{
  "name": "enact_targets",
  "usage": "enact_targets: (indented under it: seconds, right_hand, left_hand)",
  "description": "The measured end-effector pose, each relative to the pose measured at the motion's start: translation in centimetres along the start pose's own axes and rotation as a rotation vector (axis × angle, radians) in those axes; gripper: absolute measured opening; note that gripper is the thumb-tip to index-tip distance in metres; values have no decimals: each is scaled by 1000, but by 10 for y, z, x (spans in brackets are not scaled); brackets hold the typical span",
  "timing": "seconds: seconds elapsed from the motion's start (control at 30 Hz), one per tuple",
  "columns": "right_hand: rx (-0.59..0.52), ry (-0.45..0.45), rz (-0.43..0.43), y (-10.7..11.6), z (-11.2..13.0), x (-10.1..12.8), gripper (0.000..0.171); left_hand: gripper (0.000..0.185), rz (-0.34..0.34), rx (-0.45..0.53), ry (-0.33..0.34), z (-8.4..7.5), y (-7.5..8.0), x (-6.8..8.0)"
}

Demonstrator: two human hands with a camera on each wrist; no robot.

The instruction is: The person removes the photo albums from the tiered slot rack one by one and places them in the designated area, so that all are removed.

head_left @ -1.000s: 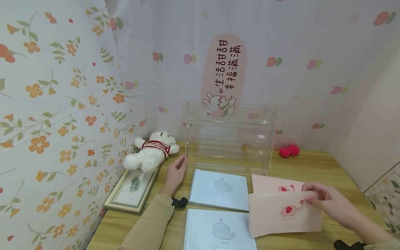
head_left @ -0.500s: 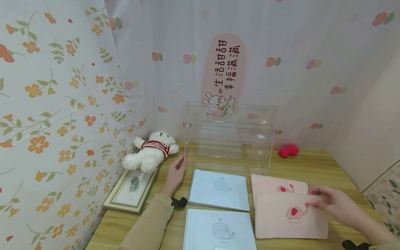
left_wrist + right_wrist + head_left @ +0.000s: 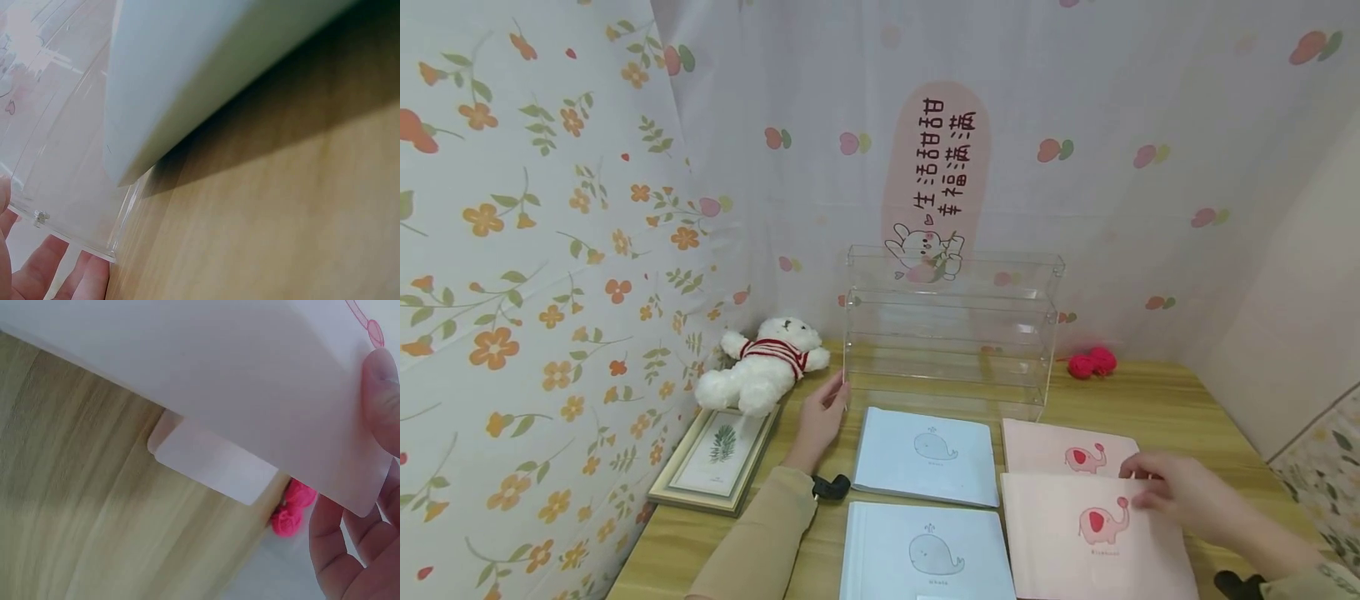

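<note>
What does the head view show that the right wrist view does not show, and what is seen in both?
Only the head view shows the left hand touching the clear acrylic shelf, the white teddy bear, the framed picture and two blue whale notebooks. Only the right wrist view shows the underside of the near pink notebook, lifted above the table. Both show the right hand pinching that notebook, the red yarn and the wooden table.

Left hand (image 3: 822, 414) stretched forward, fingers straight, right hand (image 3: 1180, 498) pinching, thumb uppermost
</note>
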State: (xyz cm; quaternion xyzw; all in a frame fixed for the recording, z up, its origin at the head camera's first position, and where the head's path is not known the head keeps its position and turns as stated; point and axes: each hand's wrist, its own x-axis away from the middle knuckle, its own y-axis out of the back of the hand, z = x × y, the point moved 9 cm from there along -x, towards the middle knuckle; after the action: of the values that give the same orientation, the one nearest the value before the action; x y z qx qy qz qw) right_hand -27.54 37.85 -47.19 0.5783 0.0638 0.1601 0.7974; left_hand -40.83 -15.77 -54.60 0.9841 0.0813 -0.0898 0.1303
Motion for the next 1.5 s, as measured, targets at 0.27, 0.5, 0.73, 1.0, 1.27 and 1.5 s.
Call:
enact_targets:
  seconds: [0.27,0.5,0.73,1.0,1.27,1.5]
  right_hand:
    - [25,-82,42,-16,-6,-4,30]
    - [-5,-127,86,-25,-9,-4,31]
    - [-16,-169,125,-38,-16,-2,30]
    - [-17,-201,149,-51,-14,2,33]
    - [7,-204,144,-51,-11,5,31]
    - [-10,-210,150,-52,-13,6,31]
  left_hand:
    - [44,-3,1,-11,1,0,0]
    - [44,-3,11,-17,0,1,1]
    - [44,-4,26,-24,-1,0,-1]
    - [44,-6,15,-21,2,1,0]
    - [44,-8,17,-21,1,1,0]
    - [44,-3,19,-21,0,1,-1]
